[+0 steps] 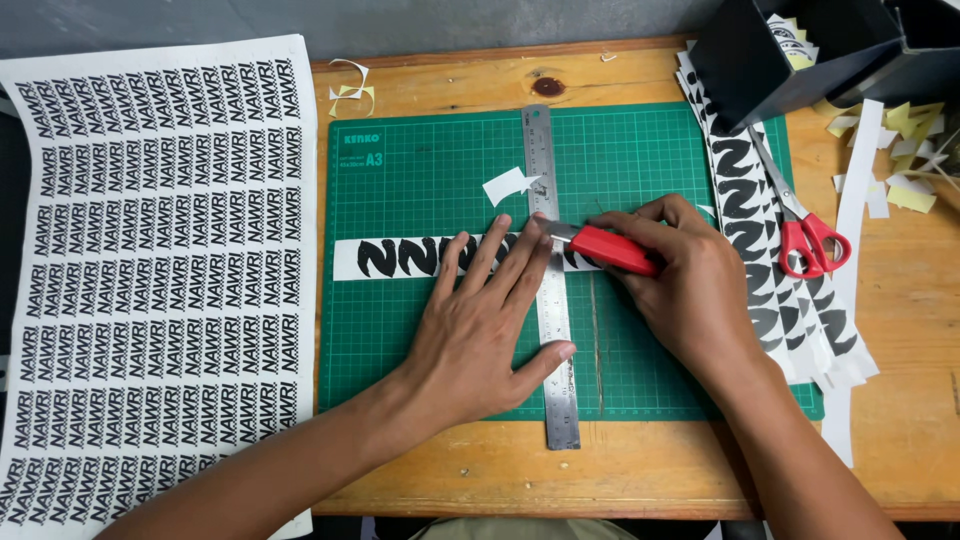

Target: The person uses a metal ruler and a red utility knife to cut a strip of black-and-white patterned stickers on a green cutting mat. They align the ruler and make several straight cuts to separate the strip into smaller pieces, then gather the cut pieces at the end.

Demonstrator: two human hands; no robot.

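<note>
My left hand [483, 320] lies flat with fingers spread on a steel ruler [553, 340] and on a white paper strip [390, 257] printed with black shapes. The ruler stands upright across the strip on a green cutting mat [430, 180]. My right hand [690, 285] grips a red utility knife [608, 247], its blade tip against the ruler's right edge where the strip crosses. A small white paper offcut [508, 186] lies just above the strip, beside the ruler.
A large printed sticker sheet [150, 270] covers the left side. Red-handled scissors [805, 230] rest on a pile of printed strips [765, 270] at the right. Black boxes [790, 50] stand at the back right, with yellow and white scraps [905, 150] around. The wooden table [640, 470] shows at the front.
</note>
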